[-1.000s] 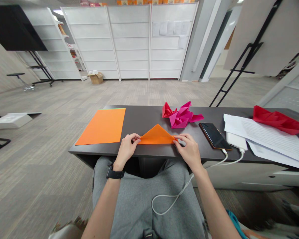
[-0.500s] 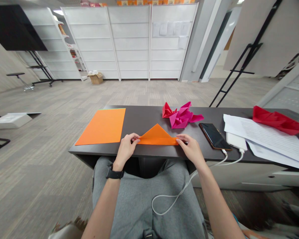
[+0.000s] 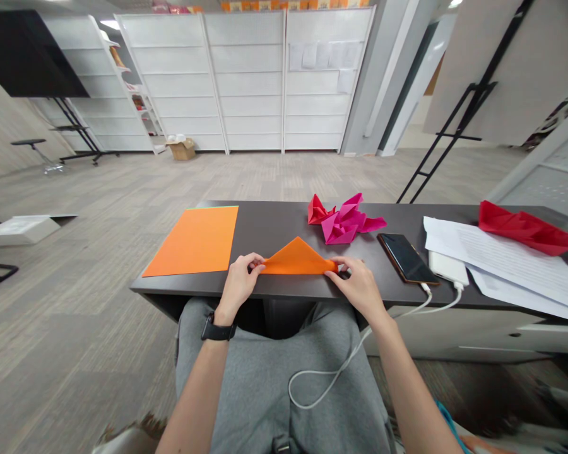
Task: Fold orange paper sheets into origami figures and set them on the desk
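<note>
A folded sheet of orange paper [image 3: 296,257] lies near the front edge of the dark table, its peak pointing away from me. My left hand [image 3: 243,275] pinches its left corner between thumb and fingers. At the other end, my right hand [image 3: 356,282] grips the right corner, where the paper bends up a little at the fingertips. Left of my hands rests a stack of flat orange paper [image 3: 194,241], with a thin green edge showing at its back. Behind the folded sheet sit a magenta paper figure [image 3: 348,222] and a smaller red paper figure [image 3: 318,211].
To the right lie a phone [image 3: 408,258] and a white power bank [image 3: 447,267], both with white cables [image 3: 334,373] running across my lap. Printed sheets [image 3: 515,265] and a red folded paper piece [image 3: 525,228] occupy the table's right end.
My right hand has shifted slightly left along the paper, and the right corner now bends inward at its fingers. The left hand stays where it was.
</note>
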A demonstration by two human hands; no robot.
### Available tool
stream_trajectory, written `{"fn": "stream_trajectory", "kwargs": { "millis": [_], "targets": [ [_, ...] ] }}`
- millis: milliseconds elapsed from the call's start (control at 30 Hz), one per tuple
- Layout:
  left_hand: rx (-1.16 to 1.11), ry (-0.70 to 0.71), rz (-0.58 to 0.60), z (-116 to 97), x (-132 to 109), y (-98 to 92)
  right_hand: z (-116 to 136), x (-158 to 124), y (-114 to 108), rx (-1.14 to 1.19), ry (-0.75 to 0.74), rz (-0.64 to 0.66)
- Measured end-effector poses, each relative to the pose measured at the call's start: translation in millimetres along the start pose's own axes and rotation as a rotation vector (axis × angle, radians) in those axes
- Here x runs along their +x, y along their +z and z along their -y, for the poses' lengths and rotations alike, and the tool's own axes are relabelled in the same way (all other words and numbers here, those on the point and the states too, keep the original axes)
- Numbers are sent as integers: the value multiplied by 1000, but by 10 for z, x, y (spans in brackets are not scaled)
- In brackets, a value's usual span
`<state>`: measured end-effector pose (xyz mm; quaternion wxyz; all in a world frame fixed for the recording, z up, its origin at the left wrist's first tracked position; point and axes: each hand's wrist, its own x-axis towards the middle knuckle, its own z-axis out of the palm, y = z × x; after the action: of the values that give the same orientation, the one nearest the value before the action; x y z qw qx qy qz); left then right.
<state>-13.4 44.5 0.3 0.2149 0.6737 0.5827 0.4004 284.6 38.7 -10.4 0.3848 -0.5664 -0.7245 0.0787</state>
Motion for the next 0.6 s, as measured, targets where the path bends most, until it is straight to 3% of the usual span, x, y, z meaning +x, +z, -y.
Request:
{"fn": "stream_trajectory", "kwargs": {
  "millis": [600],
  "targets": [
    [-9, 23, -8, 44, 0, 8, 7, 34, 2, 48, 19, -12]
  ]
}}
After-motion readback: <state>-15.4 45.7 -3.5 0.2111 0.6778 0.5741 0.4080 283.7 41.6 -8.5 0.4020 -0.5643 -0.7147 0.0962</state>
